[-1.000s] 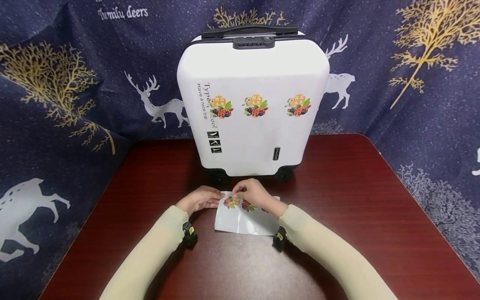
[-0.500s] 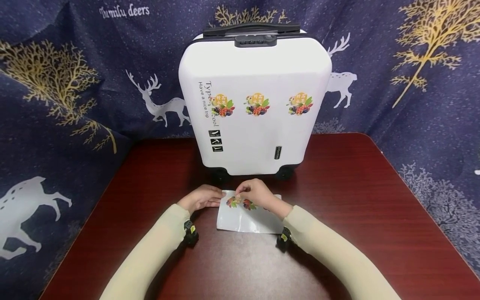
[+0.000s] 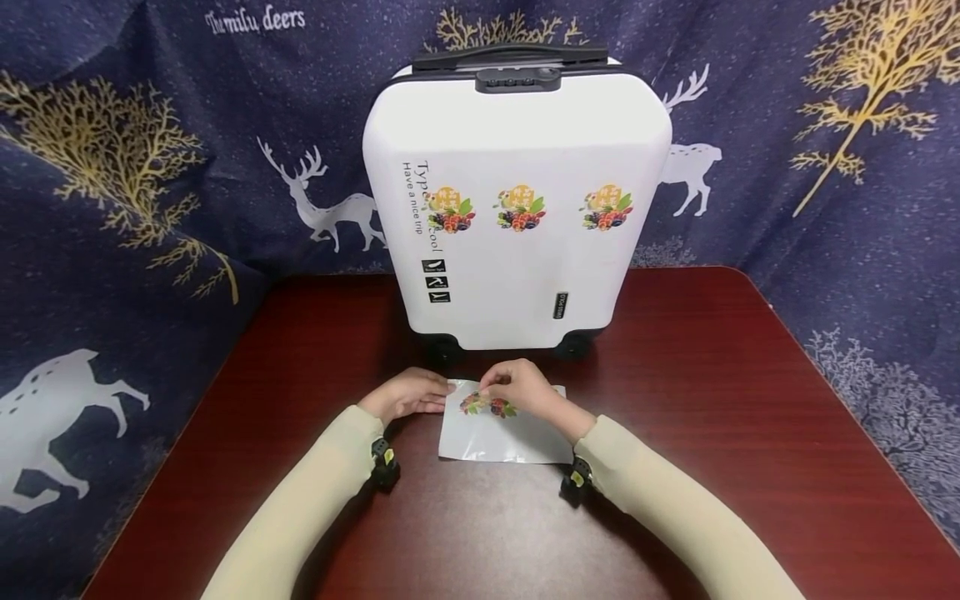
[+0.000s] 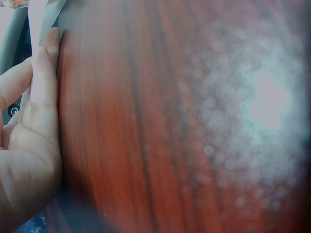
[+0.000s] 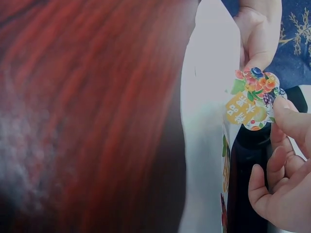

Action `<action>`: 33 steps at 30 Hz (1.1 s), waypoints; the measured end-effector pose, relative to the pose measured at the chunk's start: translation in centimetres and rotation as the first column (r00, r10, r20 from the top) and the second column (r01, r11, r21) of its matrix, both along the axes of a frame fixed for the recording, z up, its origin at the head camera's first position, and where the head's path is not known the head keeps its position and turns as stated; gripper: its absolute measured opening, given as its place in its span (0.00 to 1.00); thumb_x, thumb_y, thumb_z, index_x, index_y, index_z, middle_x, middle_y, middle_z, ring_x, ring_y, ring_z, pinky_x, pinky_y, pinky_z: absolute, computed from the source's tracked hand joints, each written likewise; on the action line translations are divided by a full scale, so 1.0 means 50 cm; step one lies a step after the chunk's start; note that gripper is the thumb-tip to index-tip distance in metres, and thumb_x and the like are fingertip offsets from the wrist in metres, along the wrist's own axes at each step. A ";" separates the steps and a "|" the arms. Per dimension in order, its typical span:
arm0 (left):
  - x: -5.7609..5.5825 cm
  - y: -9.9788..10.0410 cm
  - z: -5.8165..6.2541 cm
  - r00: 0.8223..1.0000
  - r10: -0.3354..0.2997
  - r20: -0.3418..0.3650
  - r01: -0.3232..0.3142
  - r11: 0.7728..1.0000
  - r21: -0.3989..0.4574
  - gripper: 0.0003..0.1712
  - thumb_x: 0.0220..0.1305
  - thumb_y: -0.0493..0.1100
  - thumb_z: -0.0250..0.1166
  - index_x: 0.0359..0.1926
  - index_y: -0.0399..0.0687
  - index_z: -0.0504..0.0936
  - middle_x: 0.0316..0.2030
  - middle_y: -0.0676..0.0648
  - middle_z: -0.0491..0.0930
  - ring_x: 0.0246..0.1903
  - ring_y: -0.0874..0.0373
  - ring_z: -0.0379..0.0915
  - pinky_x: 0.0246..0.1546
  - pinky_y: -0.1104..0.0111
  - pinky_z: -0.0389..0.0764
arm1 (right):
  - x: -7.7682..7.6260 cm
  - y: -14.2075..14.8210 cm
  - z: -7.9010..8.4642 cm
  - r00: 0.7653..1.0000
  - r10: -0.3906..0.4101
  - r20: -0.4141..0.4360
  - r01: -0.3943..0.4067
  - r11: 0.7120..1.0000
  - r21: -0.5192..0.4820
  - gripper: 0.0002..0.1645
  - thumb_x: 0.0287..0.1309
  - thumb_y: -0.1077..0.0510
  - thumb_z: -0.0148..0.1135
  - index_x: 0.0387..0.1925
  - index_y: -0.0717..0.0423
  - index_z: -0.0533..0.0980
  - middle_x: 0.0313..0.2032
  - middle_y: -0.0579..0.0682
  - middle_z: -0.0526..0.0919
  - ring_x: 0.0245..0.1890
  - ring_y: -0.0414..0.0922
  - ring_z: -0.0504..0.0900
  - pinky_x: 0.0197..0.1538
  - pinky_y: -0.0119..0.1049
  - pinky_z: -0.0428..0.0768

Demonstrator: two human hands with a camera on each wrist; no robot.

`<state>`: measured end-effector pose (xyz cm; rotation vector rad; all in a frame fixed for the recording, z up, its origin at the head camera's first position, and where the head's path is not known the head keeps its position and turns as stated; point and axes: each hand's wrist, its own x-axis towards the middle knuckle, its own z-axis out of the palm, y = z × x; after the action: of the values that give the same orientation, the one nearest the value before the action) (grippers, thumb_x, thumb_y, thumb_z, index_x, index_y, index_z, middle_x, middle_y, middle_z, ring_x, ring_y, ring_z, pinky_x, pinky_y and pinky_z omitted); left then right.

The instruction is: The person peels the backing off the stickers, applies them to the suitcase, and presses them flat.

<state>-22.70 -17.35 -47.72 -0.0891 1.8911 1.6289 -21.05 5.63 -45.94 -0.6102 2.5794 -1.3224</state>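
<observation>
A white sticker sheet [image 3: 495, 442] lies on the table in front of a white suitcase [image 3: 510, 283]. My left hand [image 3: 411, 393] holds the sheet's upper left edge; in the left wrist view the sheet's edge runs between thumb and fingers. My right hand [image 3: 523, 392] is over the upper part of the sheet. In the right wrist view its thumb and index finger pinch a fruit sticker [image 5: 250, 99] by the edge, its face tilted up off the sheet. Another fruit sticker [image 3: 502, 408] lies flat beside it, and my right wrist covers part of the sheet.
Three like fruit stickers, one of them the middle sticker [image 3: 520, 208], sit in a row across the suitcase front. The suitcase stands upright at the back of the dark red table [image 3: 315, 517]. A blue cloth [image 3: 225, 108] with deer and trees hangs behind.
The whole head view shifts slightly right. My right fingertips move a little to the right over the sheet, with the fruit sticker between them. The left hand stays at the sheet's edge.
</observation>
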 end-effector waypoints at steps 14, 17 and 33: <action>0.002 0.000 0.002 1.000 0.015 -0.005 -0.016 1.000 -0.015 0.17 0.69 0.34 0.58 0.54 0.24 0.73 0.30 0.51 0.82 0.32 0.64 0.81 0.40 0.73 0.85 | 0.005 0.010 0.001 1.000 -0.026 0.014 0.026 0.999 -0.022 0.04 0.57 0.61 0.69 0.33 0.59 0.85 0.29 0.53 0.87 0.25 0.36 0.70 0.30 0.28 0.70; 0.004 0.001 0.003 1.000 0.015 -0.009 -0.016 1.000 -0.013 0.18 0.69 0.35 0.58 0.54 0.24 0.73 0.30 0.52 0.82 0.32 0.65 0.81 0.40 0.74 0.84 | 0.006 0.011 0.001 0.999 -0.026 0.020 0.026 0.999 -0.031 0.04 0.57 0.61 0.69 0.33 0.59 0.85 0.31 0.53 0.87 0.26 0.35 0.71 0.31 0.27 0.72; 0.003 0.001 -0.002 0.999 0.036 -0.006 -0.036 0.999 -0.009 0.17 0.69 0.34 0.59 0.52 0.25 0.73 0.29 0.51 0.81 0.30 0.65 0.80 0.39 0.74 0.85 | 0.008 0.024 0.006 0.999 -0.036 0.004 0.036 0.998 -0.058 0.04 0.57 0.61 0.69 0.33 0.58 0.85 0.32 0.53 0.87 0.27 0.35 0.73 0.32 0.27 0.73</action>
<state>-22.57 -17.30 -47.81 -0.1232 1.9120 1.6462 -20.67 6.83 -45.65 -0.5734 2.5693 -1.4131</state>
